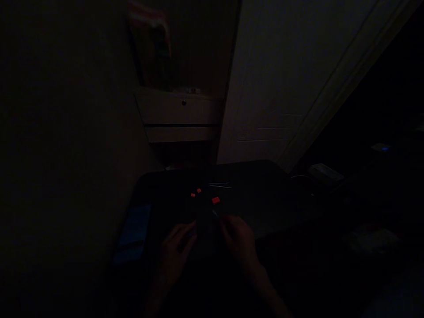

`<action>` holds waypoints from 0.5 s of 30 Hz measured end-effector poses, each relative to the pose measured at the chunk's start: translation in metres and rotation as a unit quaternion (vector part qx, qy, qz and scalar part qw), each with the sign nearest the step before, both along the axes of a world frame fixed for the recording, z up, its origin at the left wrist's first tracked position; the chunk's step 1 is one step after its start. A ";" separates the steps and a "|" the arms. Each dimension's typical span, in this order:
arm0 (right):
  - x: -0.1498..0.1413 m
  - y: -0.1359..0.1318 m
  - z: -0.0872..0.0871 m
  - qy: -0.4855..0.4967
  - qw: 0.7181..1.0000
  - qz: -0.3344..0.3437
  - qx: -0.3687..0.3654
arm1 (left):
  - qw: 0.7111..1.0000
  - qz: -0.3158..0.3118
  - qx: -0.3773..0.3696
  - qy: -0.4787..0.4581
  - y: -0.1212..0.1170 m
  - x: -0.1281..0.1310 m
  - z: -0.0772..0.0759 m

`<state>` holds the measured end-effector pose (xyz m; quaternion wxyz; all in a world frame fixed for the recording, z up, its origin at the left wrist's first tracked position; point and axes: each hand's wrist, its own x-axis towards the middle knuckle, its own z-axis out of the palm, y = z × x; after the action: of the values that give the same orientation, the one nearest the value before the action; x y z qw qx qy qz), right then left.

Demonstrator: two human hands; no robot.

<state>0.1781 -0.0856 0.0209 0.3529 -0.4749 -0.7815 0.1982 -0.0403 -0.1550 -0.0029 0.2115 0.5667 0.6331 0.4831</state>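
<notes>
Across the far side of the dim room stands a pale panelled door [281,88], with a light wooden drawer unit [180,112] to its left, one dark round knob on the top drawer. Nearer, a dark flat tabletop [265,194] fills the middle of the scene. At its left edge lies a blue rectangular flat object [134,229]. Left hand [177,247] and right hand [240,238] rest at the near edge of the tabletop, fingers curled toward each other; too dark to tell whether either has hold of anything. Just beyond the hands lie small red plastic pieces [215,200], two more a little left and farther. Thin pale wires [220,184] lie farther still.
</notes>
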 end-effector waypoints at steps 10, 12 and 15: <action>-0.009 -0.003 -0.013 -0.030 0.997 0.000 0.076 | 0.999 0.012 -0.038 -0.037 -0.001 -0.001 0.002; -0.012 -0.012 -0.010 -0.011 0.997 0.025 0.076 | 0.998 0.015 -0.047 -0.047 -0.003 -0.001 0.005; -0.019 -0.024 -0.001 0.048 0.991 0.118 0.031 | 0.996 0.017 -0.058 -0.060 -0.008 -0.003 0.014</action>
<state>0.1594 -0.1095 0.0201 0.3791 -0.3580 -0.8198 0.2366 -0.0432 -0.1625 0.0107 0.2732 0.5129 0.6557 0.4820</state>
